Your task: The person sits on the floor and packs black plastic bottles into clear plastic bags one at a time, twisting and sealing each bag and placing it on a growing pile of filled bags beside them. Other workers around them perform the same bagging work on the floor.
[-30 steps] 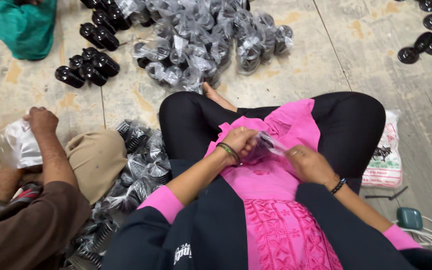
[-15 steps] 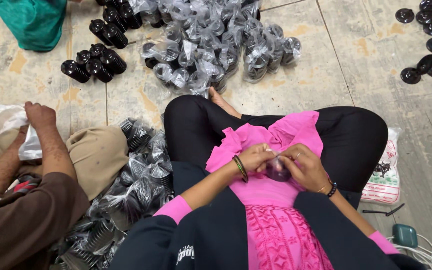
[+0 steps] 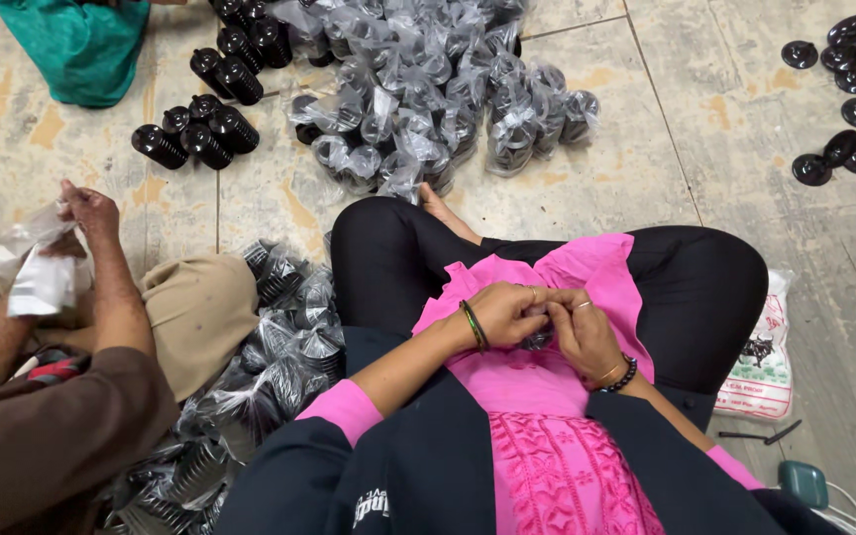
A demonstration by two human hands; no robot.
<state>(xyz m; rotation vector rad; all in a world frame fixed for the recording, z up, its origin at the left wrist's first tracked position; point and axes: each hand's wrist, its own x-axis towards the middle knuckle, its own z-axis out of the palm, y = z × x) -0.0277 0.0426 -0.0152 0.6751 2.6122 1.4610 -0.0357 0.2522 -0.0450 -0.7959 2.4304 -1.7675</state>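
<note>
I sit cross-legged on the floor, and both hands meet over my pink lap. My left hand (image 3: 509, 313) and my right hand (image 3: 583, 333) close together around a small dark part in clear plastic wrap (image 3: 538, 340), mostly hidden by my fingers. A heap of plastic-wrapped black ribbed parts (image 3: 418, 94) lies on the floor beyond my knees. More wrapped parts (image 3: 279, 347) are piled at my left side.
A co-worker sits at the left; that person's hand (image 3: 89, 210) holds a clear plastic bag (image 3: 37, 267). Bare black ribbed parts (image 3: 200, 124) lie far left, black round caps (image 3: 844, 79) far right. A printed white bag (image 3: 760, 352) lies by my right knee, a green cloth (image 3: 76, 45) at the top left.
My two hands have come together over my lap and closed around the wrapped part. The co-worker's hand has lifted with the plastic bag.
</note>
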